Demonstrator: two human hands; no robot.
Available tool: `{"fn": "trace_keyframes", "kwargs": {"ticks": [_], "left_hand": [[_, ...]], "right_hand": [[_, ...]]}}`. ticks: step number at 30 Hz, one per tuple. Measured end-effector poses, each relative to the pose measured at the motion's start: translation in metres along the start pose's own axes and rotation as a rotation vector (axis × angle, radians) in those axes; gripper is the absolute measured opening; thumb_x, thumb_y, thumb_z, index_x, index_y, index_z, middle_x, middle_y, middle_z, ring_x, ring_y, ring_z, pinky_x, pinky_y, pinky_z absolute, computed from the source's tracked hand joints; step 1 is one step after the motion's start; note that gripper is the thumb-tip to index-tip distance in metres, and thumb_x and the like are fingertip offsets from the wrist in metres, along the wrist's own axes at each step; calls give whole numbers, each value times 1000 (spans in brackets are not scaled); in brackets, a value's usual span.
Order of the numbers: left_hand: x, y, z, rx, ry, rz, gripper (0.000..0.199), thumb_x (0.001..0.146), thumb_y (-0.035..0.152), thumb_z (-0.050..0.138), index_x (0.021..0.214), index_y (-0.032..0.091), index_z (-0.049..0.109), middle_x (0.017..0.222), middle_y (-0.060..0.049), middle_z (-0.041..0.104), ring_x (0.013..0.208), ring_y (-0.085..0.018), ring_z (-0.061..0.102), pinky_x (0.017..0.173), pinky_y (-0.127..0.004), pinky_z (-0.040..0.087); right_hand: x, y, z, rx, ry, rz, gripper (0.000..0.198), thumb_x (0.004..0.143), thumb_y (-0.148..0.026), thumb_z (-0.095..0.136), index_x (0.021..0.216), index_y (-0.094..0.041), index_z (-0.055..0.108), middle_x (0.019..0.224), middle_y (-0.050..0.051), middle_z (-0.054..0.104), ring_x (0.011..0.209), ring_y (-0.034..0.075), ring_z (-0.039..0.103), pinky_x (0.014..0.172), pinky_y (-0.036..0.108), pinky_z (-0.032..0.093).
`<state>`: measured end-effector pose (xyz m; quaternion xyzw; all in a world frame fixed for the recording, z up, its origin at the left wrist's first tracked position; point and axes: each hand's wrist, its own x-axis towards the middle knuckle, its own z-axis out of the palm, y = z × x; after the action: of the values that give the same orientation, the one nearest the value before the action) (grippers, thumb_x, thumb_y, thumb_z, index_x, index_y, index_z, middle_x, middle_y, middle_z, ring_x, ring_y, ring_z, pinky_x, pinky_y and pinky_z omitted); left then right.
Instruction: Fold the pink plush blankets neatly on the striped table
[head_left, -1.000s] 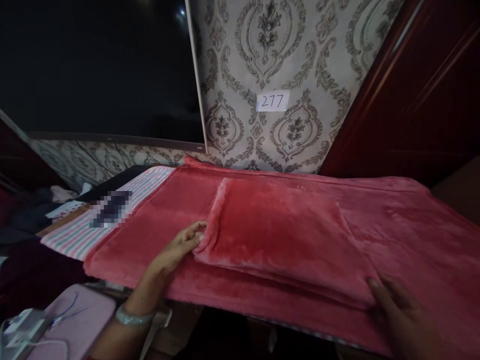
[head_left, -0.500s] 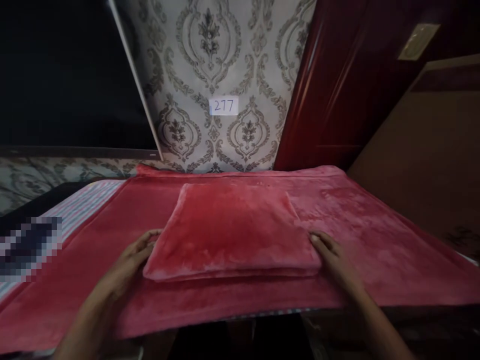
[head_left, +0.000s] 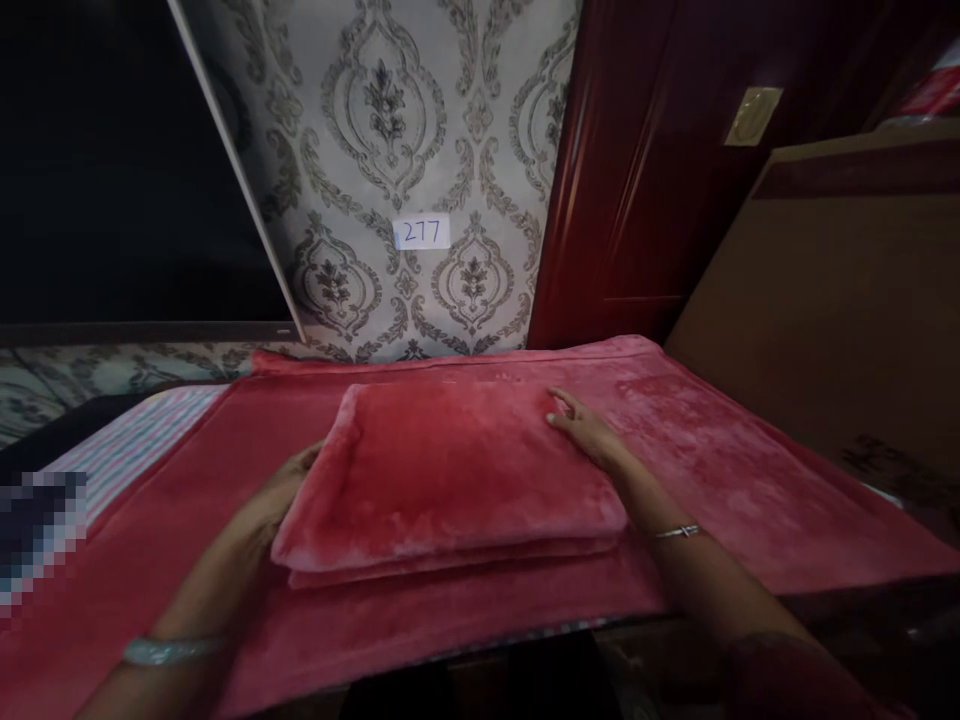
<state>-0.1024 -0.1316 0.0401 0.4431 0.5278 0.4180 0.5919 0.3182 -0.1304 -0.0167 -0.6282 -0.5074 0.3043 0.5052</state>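
- Right hand, just right of center: thumb and finger a bit apart, tips at the upper right edge of the folded blanket. Thin bracelet on that arm.
- Left hand, left of center, is up against the blanket's left edge. Fingertips are kinda hidden, so can't tell if it's pinching anything. Chunky bangle at lower left.
- The blanket's smack in the middle of the frame, lying flat in layers on a bigger red cover.
- Striped cloth at the left, TV upper left.
- Paper reading "277" upper middle, cardboard box off right.
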Motion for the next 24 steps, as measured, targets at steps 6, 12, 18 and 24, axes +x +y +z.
{"fn": "trace_keyframes", "kwargs": {"ticks": [6, 12, 18, 24], "left_hand": [[17, -30, -23, -130, 80, 55, 42, 50, 22, 88, 90, 17, 75, 82, -6, 78, 67, -22, 72, 64, -30, 59], [39, -19, -36, -255, -80, 83, 44, 64, 28, 84, 104, 16, 71, 93, -8, 78, 83, -24, 74, 75, -32, 58], [97, 0, -27, -233, -56, 108, 58, 66, 21, 84, 120, 19, 63, 88, -4, 76, 75, -20, 72, 74, -32, 58], [142, -5, -20, 6, 27, 267, 78, 62, 11, 75, 137, 23, 57, 119, -8, 71, 107, -22, 68, 94, -34, 52]], "right_hand": [[6, 37, 4, -117, 31, -89, 55, 76, -22, 60, 131, -22, 66, 131, 7, 68, 123, 25, 61, 107, 44, 46], [11, 25, 2, -159, 39, -7, 54, 81, -31, 61, 133, -18, 66, 121, 11, 72, 106, 25, 68, 90, 34, 54], [36, 8, 9, -95, 9, 106, 67, 82, -37, 63, 146, -17, 53, 91, 7, 72, 72, 16, 65, 65, 25, 52], [60, 26, 12, -197, 78, 16, 59, 74, -28, 65, 132, -17, 66, 82, 3, 69, 64, 15, 60, 63, 25, 49]]}}
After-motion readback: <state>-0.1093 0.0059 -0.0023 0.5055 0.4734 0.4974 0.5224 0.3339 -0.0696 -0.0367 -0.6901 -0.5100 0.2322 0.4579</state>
